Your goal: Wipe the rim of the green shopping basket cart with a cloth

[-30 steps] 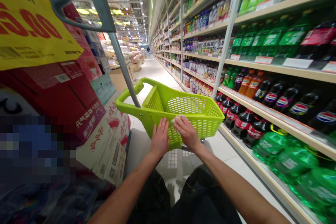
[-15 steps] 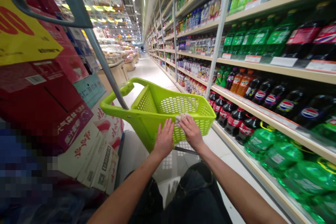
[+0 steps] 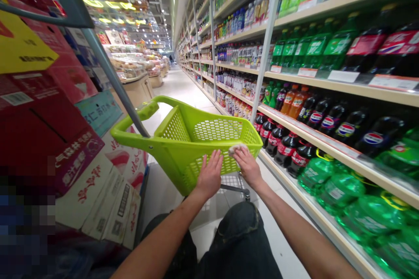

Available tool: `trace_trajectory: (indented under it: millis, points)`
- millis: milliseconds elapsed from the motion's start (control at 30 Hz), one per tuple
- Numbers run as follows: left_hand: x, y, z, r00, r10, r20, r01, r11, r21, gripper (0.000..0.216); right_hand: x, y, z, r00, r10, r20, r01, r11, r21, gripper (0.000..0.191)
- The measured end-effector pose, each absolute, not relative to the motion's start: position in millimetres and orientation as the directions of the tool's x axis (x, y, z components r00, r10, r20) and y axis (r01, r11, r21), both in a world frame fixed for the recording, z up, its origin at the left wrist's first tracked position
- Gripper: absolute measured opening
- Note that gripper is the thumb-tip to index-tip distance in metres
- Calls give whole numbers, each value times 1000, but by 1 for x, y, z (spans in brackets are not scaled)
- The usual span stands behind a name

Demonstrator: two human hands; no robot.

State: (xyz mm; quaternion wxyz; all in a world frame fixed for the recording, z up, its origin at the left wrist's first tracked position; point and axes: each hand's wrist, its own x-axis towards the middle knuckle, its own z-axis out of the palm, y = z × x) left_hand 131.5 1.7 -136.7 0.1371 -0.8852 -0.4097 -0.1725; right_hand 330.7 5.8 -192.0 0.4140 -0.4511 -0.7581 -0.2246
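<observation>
1. Left hand (image 3: 209, 175): open flat, fingers spread, palm on the near wall of the basket (image 3: 190, 170), just below the rim. Holds nothing.
2. Right hand (image 3: 248, 166): fingers bent over a white cloth (image 3: 236, 148), pressing it on the near rim by the right corner (cloth mostly hidden under the fingers).
3. Basket: green, tilted, in the aisle between boxes (image 3: 98, 192) on the left and a shelf (image 3: 327, 140) of bottles (image 3: 344, 128) on the right.

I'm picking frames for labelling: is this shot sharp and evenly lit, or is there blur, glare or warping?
Head view: the left hand, the right hand on its cloth and the green basket are sharp and evenly lit; the shelf upright leans from wide-angle distortion; ceiling lights glare white; a pixelated block masks the lower left corner.
</observation>
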Motion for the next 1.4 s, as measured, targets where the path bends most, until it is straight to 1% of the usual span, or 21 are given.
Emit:
trace_trajectory:
  millis: [67,133,200,300,367,533,600,700,767,800,867,967,1033,1133,1233,1300,1400]
  points:
    - [134,2,-138,623,662,417,761,-637,-125,60,338,-2,-212,-313,525,791,865,501,9,37]
    - [135,2,-140,645,643,412,744,-652,-147,58,345,-11,-222,-339,551,763,862,506,17,37]
    - [137,2,-142,662,629,407,729,-666,-156,57,351,-14,-213,-304,552,777,873,487,-5,40]
    - [145,2,-143,672,616,411,717,-680,-155,57,362,-5,-183,-215,499,839,892,451,-40,43]
    - [152,2,-143,681,597,423,704,-692,-158,58,369,2,-177,-192,476,858,901,433,-39,42]
    - [161,2,-144,730,535,426,651,-734,-193,58,384,-11,-216,-300,556,775,887,461,14,42]
    - [160,3,-145,734,537,417,649,-736,-194,58,390,-16,-217,-271,561,782,892,452,-15,46]
    - [161,6,-147,727,555,404,658,-732,-179,59,399,-9,-190,-119,513,850,911,398,-112,54]
    - [164,6,-148,726,560,398,659,-733,-169,60,404,1,-179,-27,493,869,914,365,-179,57]
    - [165,6,-148,727,560,398,658,-734,-168,60,406,4,-181,7,498,867,914,349,-208,58]
    - [166,4,-149,731,555,396,654,-736,-175,60,404,5,-200,40,535,844,910,328,-252,59]
    - [160,3,-148,731,566,382,660,-729,-182,58,394,-9,-238,-29,620,784,895,365,-255,59]
    - [152,5,-147,716,594,368,681,-711,-177,58,386,-17,-242,-72,638,766,885,395,-246,60]
    - [143,10,-143,677,642,361,724,-669,-167,59,371,-12,-208,-62,570,819,880,418,-224,59]
    - [140,13,-140,651,654,386,747,-643,-171,61,353,7,-178,-131,488,863,867,478,-139,48]
    - [137,13,-140,648,647,402,749,-636,-185,62,341,13,-184,-208,474,856,853,516,-79,43]
    - [125,12,-142,642,652,404,757,-625,-194,62,326,5,-217,-340,502,795,813,582,-20,38]
